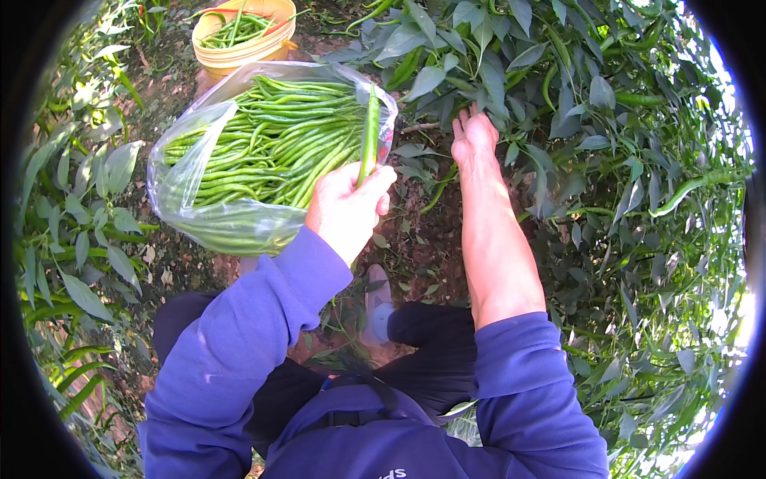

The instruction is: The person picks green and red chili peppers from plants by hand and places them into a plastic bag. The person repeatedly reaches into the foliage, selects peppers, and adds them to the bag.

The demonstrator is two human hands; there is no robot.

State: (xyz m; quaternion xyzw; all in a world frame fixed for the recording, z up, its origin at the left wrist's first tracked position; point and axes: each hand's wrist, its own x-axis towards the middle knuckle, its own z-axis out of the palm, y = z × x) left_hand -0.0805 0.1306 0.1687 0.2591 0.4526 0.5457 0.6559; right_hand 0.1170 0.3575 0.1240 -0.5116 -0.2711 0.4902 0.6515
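Observation:
My left hand (349, 206) is closed around the lower end of a long green chili pepper (370, 136), which points upward. It is held over the right edge of a clear plastic bag (182, 172), packed with green chili peppers (291, 136) lying in layers. Off to the right, my right hand (476, 134) reaches palm up under the leaves of a pepper plant (487, 48). Its visible fingers are stretched out and slightly apart, with the tips partly covered by foliage. I see nothing held in it.
Beyond the bag stands a yellow bucket (243, 54) holding green and red peppers. Pepper plants (88, 215) crowd the left side, and more fill the right. Bare soil (423, 239) with low weeds runs between the rows, where my shoe (377, 286) rests.

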